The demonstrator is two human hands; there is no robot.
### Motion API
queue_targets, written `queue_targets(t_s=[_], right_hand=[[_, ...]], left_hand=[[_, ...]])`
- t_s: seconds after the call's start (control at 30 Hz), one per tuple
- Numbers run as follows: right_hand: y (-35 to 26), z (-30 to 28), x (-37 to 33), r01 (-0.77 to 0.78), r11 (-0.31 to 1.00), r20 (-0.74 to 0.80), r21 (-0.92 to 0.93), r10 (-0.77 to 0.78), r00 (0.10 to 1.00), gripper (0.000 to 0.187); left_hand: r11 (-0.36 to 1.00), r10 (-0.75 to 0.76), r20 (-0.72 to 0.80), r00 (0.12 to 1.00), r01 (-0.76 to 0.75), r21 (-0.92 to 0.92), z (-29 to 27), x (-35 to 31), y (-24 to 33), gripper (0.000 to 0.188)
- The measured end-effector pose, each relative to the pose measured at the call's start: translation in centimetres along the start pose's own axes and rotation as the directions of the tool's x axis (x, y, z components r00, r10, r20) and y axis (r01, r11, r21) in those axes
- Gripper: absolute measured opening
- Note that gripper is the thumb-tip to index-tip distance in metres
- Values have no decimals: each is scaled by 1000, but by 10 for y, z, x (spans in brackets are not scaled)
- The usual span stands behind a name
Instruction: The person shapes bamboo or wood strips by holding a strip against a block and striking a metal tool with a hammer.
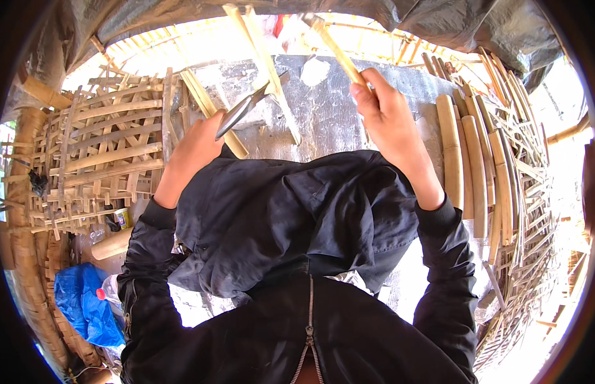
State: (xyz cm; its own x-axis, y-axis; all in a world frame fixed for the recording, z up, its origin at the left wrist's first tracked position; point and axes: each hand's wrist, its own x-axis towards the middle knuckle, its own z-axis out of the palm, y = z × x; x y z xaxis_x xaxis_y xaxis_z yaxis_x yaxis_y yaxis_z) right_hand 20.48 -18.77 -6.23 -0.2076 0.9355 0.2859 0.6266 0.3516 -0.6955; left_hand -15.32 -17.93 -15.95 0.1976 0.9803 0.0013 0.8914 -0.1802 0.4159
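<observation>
Gripping pliers (259, 96) in the curled left hand (201, 137), jaws aimed up and right, across a bamboo strip (285, 109) slanting from far left to near right above the grey surface (336, 121). Clasping a wooden-handled hammer (339, 51) in the fisted right hand (387, 115), beyond the lap (291, 205), long axis tilting up-left, head seemingly metal, blurred in glare.

Harsh daylight burns out the far slatted wall (158, 42); glare mottles the grey board (336, 131); the black jacket (246, 342) lies dark; fisheye distortion bows the blackened edges.
</observation>
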Motion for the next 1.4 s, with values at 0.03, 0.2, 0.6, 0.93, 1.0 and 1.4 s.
queue_targets(t_s=[0.03,0.2,0.6,0.93,1.0,1.4], right_hand=[[11,4,0,-8,989,-44,146,15,999,21],[50,30,-20,-15,999,84,-43,18,996,28],[54,32,-28,16,977,-11,-214,-19,1000,26],[-12,-7,-7,92,991,-308,-93,-117,944,23],[2,10,-11,-4,999,-374,-44,-13,927,22],[-5,-9,-27,-66,993,-249,-97,40,968,24]], left_hand=[[1000,16,-6,1000,-16,15,0,5,10,36],[997,43,-26,999,-41,70,-5,12,36,34],[990,115,19,993,-116,80,-8,20,36,34],[989,109,-29,994,-105,105,8,21,20,32],[987,124,-36,992,-120,103,5,26,30,33],[988,34,62,997,-43,149,13,25,21,41]])
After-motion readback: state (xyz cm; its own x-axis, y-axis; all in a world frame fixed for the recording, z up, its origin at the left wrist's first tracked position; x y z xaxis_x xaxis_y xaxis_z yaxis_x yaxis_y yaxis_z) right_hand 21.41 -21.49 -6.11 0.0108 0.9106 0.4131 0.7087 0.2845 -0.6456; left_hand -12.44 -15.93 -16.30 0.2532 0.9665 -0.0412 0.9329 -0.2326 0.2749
